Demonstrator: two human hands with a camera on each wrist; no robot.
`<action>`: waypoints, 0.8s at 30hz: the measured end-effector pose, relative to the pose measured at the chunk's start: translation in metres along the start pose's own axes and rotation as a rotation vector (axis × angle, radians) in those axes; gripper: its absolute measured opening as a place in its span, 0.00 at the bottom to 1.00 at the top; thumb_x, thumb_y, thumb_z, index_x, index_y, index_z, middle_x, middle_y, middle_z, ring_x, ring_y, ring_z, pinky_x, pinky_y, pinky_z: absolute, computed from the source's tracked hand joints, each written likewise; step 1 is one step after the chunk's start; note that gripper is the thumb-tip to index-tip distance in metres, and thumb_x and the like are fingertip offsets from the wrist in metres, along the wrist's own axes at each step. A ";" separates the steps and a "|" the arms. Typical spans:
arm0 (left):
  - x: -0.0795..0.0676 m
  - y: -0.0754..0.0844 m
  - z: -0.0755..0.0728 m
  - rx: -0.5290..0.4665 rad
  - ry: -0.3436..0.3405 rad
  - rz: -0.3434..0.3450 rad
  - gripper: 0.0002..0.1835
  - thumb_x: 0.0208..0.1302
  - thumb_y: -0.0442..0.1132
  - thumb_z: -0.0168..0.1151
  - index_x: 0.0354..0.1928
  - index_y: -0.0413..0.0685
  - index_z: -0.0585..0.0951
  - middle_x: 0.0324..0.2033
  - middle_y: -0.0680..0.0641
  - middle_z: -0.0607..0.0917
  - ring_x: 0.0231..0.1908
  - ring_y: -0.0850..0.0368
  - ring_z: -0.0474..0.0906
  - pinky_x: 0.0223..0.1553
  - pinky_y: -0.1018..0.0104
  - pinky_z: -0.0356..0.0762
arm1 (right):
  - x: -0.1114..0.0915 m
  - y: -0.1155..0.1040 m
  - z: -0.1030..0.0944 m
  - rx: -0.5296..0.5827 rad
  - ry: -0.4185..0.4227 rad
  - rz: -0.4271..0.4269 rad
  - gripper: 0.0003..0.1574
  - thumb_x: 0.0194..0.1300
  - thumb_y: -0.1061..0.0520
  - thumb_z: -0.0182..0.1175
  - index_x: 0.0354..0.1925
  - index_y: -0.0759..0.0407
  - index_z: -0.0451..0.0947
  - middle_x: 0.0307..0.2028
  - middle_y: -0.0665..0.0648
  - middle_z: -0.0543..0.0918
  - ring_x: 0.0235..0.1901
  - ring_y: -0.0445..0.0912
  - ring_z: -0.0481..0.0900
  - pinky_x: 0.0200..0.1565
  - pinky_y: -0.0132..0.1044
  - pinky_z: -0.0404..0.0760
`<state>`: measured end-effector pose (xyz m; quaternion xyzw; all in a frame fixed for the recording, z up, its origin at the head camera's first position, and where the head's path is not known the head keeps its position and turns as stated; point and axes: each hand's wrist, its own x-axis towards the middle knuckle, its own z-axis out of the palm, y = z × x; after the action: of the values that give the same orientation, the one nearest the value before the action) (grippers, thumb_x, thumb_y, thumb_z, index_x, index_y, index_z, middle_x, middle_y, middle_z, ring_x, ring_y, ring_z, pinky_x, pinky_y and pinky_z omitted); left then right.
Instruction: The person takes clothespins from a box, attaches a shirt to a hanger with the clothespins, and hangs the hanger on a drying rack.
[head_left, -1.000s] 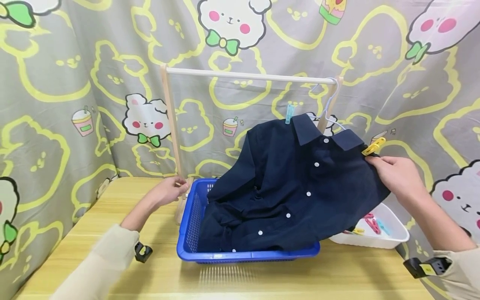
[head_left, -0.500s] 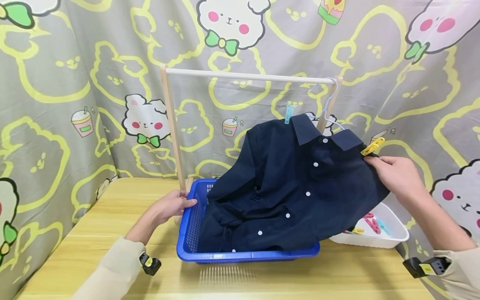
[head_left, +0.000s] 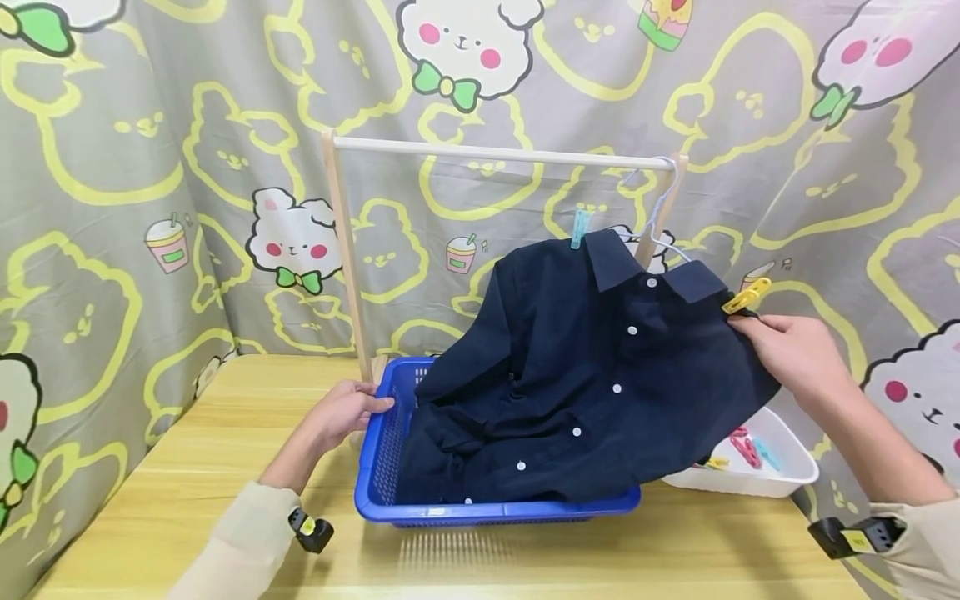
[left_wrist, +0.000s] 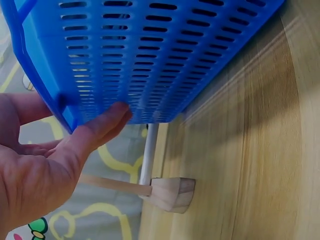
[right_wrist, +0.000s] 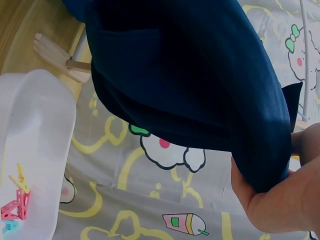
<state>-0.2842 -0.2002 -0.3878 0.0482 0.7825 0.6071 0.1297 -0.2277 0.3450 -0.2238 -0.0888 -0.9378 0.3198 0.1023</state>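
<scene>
A navy button-up shirt hangs from a pale blue hanger, its lower part lying in a blue plastic basket. My right hand pinches the shirt's shoulder at the right, just below a yellow clothespin. In the right wrist view, dark cloth drapes over that hand and hides part of its fingers. A light blue clothespin is clipped by the collar on the other shoulder. At the basket's left end, my left hand grips the rim, thumb on top.
A wooden rack with a white rail stands behind the basket and bears the hanger. To the right, a white tub holds several coloured clothespins. All stand on a wood-grain table before a patterned curtain.
My left hand has moved in from beside the basket and taken hold of its left rim. The right hand and the shirt have stayed in nearly the same place.
</scene>
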 end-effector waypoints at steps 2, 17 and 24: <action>0.000 -0.001 0.001 -0.007 0.007 0.003 0.26 0.73 0.36 0.56 0.65 0.22 0.68 0.57 0.29 0.81 0.53 0.45 0.84 0.59 0.48 0.78 | 0.000 0.000 0.000 -0.006 -0.001 -0.001 0.48 0.75 0.31 0.43 0.62 0.72 0.74 0.56 0.79 0.75 0.50 0.67 0.71 0.46 0.55 0.72; 0.003 -0.005 -0.001 -0.010 0.030 0.009 0.28 0.72 0.36 0.57 0.65 0.22 0.67 0.57 0.29 0.80 0.52 0.44 0.85 0.58 0.47 0.79 | 0.000 0.003 0.002 0.014 0.047 -0.039 0.42 0.72 0.29 0.46 0.47 0.67 0.78 0.29 0.59 0.79 0.44 0.61 0.71 0.38 0.45 0.68; 0.003 -0.005 -0.001 0.010 0.019 0.008 0.29 0.73 0.36 0.56 0.67 0.21 0.65 0.61 0.27 0.78 0.58 0.37 0.81 0.61 0.43 0.75 | -0.001 0.001 0.003 0.016 0.080 -0.056 0.39 0.73 0.31 0.48 0.45 0.66 0.78 0.26 0.56 0.75 0.43 0.57 0.68 0.37 0.44 0.67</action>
<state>-0.2868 -0.2015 -0.3925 0.0462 0.7866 0.6041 0.1193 -0.2277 0.3441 -0.2268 -0.0745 -0.9325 0.3204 0.1493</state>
